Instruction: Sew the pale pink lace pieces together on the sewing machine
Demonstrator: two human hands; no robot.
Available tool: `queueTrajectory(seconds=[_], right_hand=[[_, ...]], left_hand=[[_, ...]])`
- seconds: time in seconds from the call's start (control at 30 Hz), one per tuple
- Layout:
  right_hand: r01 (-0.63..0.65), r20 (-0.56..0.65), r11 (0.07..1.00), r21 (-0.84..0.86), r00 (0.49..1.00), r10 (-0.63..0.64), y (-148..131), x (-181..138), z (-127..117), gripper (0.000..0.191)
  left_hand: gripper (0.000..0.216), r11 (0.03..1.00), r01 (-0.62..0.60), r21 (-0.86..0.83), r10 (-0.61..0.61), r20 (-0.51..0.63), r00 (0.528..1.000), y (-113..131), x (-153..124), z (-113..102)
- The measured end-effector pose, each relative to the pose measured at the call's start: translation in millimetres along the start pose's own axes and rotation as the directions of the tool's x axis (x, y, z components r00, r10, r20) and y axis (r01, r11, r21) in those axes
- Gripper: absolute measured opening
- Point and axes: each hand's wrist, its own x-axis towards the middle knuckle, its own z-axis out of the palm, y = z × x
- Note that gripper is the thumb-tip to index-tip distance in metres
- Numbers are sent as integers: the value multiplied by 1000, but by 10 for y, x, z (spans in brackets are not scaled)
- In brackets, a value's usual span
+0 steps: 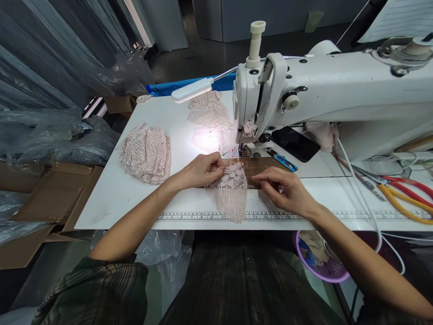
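Note:
A pale pink lace piece [230, 192] lies in front of the sewing machine needle, partly over the brown machine plate [255, 169]. My left hand [206, 169] pinches its upper left edge. To the right of the lace, apart from it, my right hand [282, 187] hovers over the plate with thumb and fingertips pressed together; what they hold, if anything, is too small to make out. Behind the presser foot [244, 151] more lace [211, 117] trails away across the table, lit by the lamp. A heap of lace pieces [147, 153] rests to the left of my left hand.
The white sewing machine [321, 85] fills the right side, with its lamp [192, 90] reaching left. Blue thread snips [284, 161], a black phone [296, 143] and orange- and red-handled scissors [406, 198] lie at right. A purple basket [329, 273] stands below the table edge; cardboard boxes [54, 192] at left.

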Motion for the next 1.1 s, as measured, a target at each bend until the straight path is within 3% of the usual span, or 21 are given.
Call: queueTrajectory(seconds=[0.13, 0.27, 0.37, 0.47, 0.53, 0.6, 0.67, 0.7, 0.83, 0.9, 0.97, 1.03, 1.1], right_hand=[[-42, 37, 999, 10, 998, 42, -2, 40, 24, 23], [-208, 87, 973, 97, 976, 200, -33, 103, 66, 21], [-437, 275, 824, 361, 894, 354, -68, 198, 111, 37], [-529, 415, 648, 548, 844, 339, -77, 308, 170, 46], [-544, 376, 634, 549, 839, 394, -56, 357, 216, 43], [-574, 323, 643, 507, 818, 476, -23, 376, 262, 48], [-597, 318, 648, 473, 802, 506, 3, 373, 297, 48], [-591, 324, 659, 464, 806, 495, 11, 367, 306, 46], [-505, 377, 741, 443, 854, 358, 30, 348, 254, 28], [-487, 432, 759, 432, 851, 300, 32, 343, 166, 26], [-496, 486, 751, 436, 832, 268, 10, 339, 57, 30], [-498, 540, 746, 442, 812, 223, -45, 334, -39, 36], [-465, 600, 766, 443, 789, 131, -114, 327, -99, 37]], left_hand=[[15, 928, 79, -365, -51, 84, 995, 33, 62, -64], [24, 878, 108, -465, -74, 91, 993, 38, 60, -71], [34, 861, 82, -502, -12, 142, 990, 128, 3, -44], [44, 856, 35, -515, 129, 280, 951, 204, -24, -51], [42, 872, -10, -490, 136, 223, 965, 190, -1, -102], [38, 918, -44, -395, 67, 44, 997, 130, 37, -168], [36, 969, -62, -237, 45, -76, 996, 67, 70, -202], [37, 984, -92, -154, 81, -76, 994, 45, 80, -194], [45, 947, -311, 80, 301, 115, 947, 45, 89, -37], [33, 943, -316, 103, 303, 127, 945, 83, 75, 41], [19, 973, -230, 9, 226, 148, 963, 140, 39, 86], [26, 976, -99, -193, 142, 224, 964, 212, -19, 111], [34, 912, 37, -408, 95, 300, 949, 289, -88, 137]])
